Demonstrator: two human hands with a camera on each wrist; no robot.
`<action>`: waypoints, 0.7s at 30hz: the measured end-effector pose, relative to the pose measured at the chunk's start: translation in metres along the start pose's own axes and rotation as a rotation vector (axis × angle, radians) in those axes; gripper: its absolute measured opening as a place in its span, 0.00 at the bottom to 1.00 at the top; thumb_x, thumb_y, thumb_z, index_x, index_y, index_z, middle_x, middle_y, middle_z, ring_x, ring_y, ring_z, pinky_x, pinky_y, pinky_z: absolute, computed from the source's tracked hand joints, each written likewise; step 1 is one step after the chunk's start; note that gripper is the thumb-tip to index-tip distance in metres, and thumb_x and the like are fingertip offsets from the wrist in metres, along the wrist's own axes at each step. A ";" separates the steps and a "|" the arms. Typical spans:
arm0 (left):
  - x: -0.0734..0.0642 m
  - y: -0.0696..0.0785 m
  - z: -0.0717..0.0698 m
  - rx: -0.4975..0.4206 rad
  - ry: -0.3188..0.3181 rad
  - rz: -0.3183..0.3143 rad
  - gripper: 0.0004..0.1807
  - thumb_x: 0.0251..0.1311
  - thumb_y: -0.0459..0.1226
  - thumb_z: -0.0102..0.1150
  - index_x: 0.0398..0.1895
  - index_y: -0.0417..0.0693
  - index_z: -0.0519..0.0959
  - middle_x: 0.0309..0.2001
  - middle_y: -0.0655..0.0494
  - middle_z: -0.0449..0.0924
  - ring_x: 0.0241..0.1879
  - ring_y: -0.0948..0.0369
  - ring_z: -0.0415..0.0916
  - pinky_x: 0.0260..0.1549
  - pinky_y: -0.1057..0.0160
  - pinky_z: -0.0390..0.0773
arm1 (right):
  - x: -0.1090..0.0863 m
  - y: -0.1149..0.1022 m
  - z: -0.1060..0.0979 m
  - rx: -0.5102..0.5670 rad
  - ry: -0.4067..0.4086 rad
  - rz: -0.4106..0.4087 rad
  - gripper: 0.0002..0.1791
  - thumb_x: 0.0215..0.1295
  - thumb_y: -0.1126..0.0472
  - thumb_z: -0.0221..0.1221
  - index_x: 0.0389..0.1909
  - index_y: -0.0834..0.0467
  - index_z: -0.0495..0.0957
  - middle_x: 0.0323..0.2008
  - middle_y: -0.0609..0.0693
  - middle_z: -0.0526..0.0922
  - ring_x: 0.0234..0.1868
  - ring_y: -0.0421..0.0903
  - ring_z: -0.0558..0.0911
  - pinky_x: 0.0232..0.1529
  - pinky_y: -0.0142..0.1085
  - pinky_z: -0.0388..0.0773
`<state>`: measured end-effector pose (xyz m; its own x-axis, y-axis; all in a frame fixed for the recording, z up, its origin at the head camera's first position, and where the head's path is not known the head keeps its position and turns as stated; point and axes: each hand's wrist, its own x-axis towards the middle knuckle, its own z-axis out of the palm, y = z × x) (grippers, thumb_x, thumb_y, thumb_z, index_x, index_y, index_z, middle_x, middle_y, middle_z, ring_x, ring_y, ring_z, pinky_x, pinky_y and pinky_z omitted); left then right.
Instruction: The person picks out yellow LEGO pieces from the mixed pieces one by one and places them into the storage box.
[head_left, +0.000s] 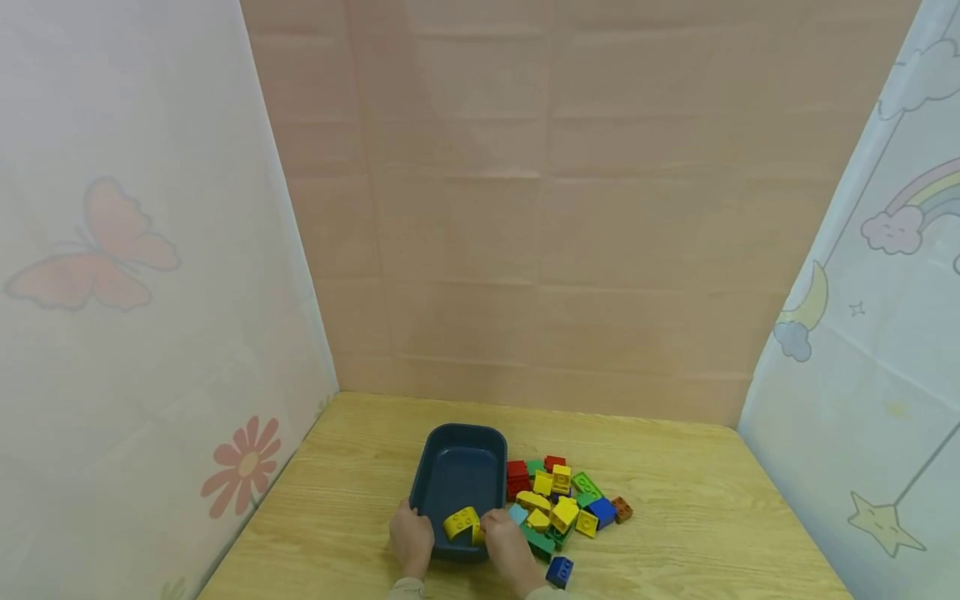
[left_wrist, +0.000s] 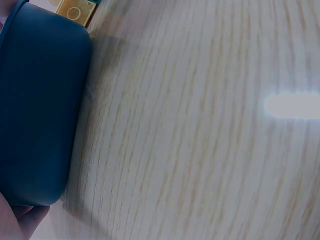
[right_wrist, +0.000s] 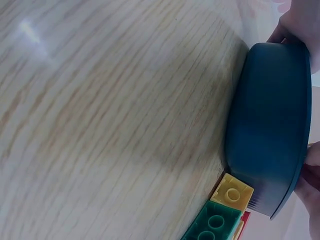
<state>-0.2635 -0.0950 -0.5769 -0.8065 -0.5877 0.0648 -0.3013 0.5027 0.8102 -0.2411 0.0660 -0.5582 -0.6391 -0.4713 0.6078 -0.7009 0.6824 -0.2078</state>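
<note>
From my seat at the feed, the peach backdrop (head_left: 540, 200) is the largest thing in view, creased in a grid. Pale printed sheets flank it: the left sheet (head_left: 135, 358) carries a butterfly and a flower, the right sheet (head_left: 877, 333) a rainbow, moon and star. Below them lies the wood-grain table (head_left: 690, 492).

On it I have the deep navy rectangular tray (head_left: 457, 475), its long side pointing away from me. To its right spreads a heap of studded toy bricks (head_left: 564, 514), mostly yellow, green and red.

My left hand (head_left: 412, 540) is clamped on the tray's left wall near the close corner, fingers outside. My right hand (head_left: 508, 542) is at the right rim, fingertips bent inward beside a yellow piece (head_left: 477, 536); I cannot tell whether they pinch it.

Inside the tray's near end sits a curved yellow brick (head_left: 461, 522), studs showing. Outside, my right wrist view has a green brick (right_wrist: 215, 221) next to a small yellow brick (right_wrist: 232, 192) by the tray's corner. Smaller still, a dark blue brick (head_left: 560, 572) lies apart nearest me, and an orange-brown brick (head_left: 622, 509) edges the heap's right.
</note>
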 end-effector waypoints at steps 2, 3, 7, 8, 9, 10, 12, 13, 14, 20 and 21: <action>-0.001 0.000 0.000 0.002 -0.001 0.001 0.18 0.46 0.22 0.50 0.45 0.27 0.73 0.38 0.36 0.78 0.36 0.42 0.76 0.27 0.48 0.75 | -0.001 0.000 0.000 -0.005 -0.024 0.001 0.08 0.43 0.78 0.60 0.21 0.63 0.79 0.25 0.50 0.75 0.28 0.43 0.75 0.26 0.24 0.72; -0.001 -0.001 0.000 0.004 -0.001 0.001 0.18 0.46 0.22 0.50 0.45 0.27 0.73 0.37 0.36 0.78 0.36 0.42 0.76 0.27 0.48 0.75 | -0.001 0.000 0.000 -0.003 -0.034 0.005 0.08 0.43 0.78 0.60 0.22 0.62 0.79 0.25 0.50 0.75 0.28 0.42 0.75 0.26 0.24 0.72; -0.001 0.000 -0.001 0.008 0.010 0.008 0.18 0.46 0.22 0.50 0.45 0.27 0.73 0.37 0.36 0.78 0.36 0.42 0.76 0.28 0.47 0.75 | -0.001 0.000 0.001 -0.008 -0.071 0.021 0.08 0.45 0.78 0.59 0.23 0.62 0.79 0.26 0.49 0.75 0.29 0.41 0.76 0.26 0.23 0.72; -0.001 0.000 -0.001 0.005 0.014 0.011 0.18 0.46 0.22 0.50 0.44 0.27 0.73 0.37 0.36 0.78 0.36 0.42 0.76 0.28 0.47 0.75 | -0.001 0.000 0.001 -0.008 -0.077 0.021 0.08 0.45 0.77 0.59 0.23 0.63 0.80 0.27 0.49 0.75 0.29 0.41 0.76 0.26 0.22 0.72; -0.001 0.001 -0.001 0.005 0.016 0.012 0.18 0.46 0.22 0.50 0.44 0.28 0.73 0.37 0.36 0.78 0.36 0.42 0.76 0.28 0.47 0.75 | 0.000 0.000 0.000 -0.007 -0.078 0.018 0.08 0.45 0.78 0.59 0.24 0.63 0.80 0.27 0.50 0.75 0.29 0.41 0.76 0.27 0.22 0.72; -0.001 0.002 -0.001 0.004 0.017 0.013 0.18 0.46 0.22 0.50 0.44 0.28 0.73 0.38 0.36 0.78 0.36 0.42 0.76 0.28 0.47 0.75 | 0.000 0.000 0.000 -0.007 -0.082 0.015 0.08 0.45 0.78 0.59 0.24 0.63 0.80 0.27 0.50 0.75 0.29 0.41 0.76 0.27 0.22 0.72; 0.000 0.002 -0.001 -0.003 0.017 0.014 0.17 0.47 0.23 0.50 0.44 0.28 0.73 0.38 0.35 0.78 0.37 0.42 0.76 0.29 0.46 0.75 | 0.001 0.001 -0.001 -0.007 -0.078 0.001 0.08 0.45 0.78 0.59 0.24 0.64 0.80 0.28 0.50 0.76 0.29 0.41 0.76 0.27 0.22 0.72; 0.000 0.003 0.000 -0.007 0.016 0.013 0.17 0.47 0.23 0.50 0.45 0.28 0.73 0.38 0.35 0.78 0.37 0.42 0.76 0.29 0.46 0.75 | 0.002 0.001 -0.002 -0.002 -0.078 -0.006 0.08 0.44 0.78 0.59 0.24 0.64 0.80 0.28 0.50 0.76 0.30 0.41 0.76 0.28 0.22 0.72; 0.000 0.003 0.000 -0.011 0.015 0.013 0.17 0.48 0.22 0.50 0.45 0.28 0.73 0.38 0.35 0.78 0.37 0.42 0.76 0.30 0.46 0.75 | 0.002 0.002 -0.002 0.004 -0.077 -0.012 0.08 0.43 0.78 0.60 0.25 0.65 0.80 0.28 0.51 0.76 0.30 0.42 0.76 0.28 0.22 0.72; 0.000 0.002 -0.001 -0.013 0.000 -0.004 0.19 0.47 0.22 0.50 0.46 0.26 0.72 0.39 0.35 0.77 0.38 0.42 0.76 0.30 0.47 0.75 | -0.001 0.004 -0.001 0.067 -0.041 -0.023 0.08 0.41 0.78 0.60 0.25 0.65 0.79 0.28 0.52 0.75 0.29 0.43 0.76 0.28 0.22 0.72; -0.001 0.002 -0.001 -0.011 -0.004 -0.010 0.19 0.47 0.22 0.50 0.46 0.26 0.71 0.39 0.35 0.77 0.38 0.42 0.76 0.31 0.47 0.75 | -0.003 0.004 -0.001 0.075 -0.030 -0.025 0.08 0.41 0.78 0.60 0.25 0.65 0.79 0.28 0.51 0.75 0.29 0.43 0.76 0.29 0.24 0.73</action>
<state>-0.2627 -0.0941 -0.5747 -0.8056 -0.5901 0.0537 -0.3040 0.4894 0.8173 -0.2419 0.0703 -0.5598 -0.6296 -0.5049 0.5905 -0.7377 0.6270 -0.2504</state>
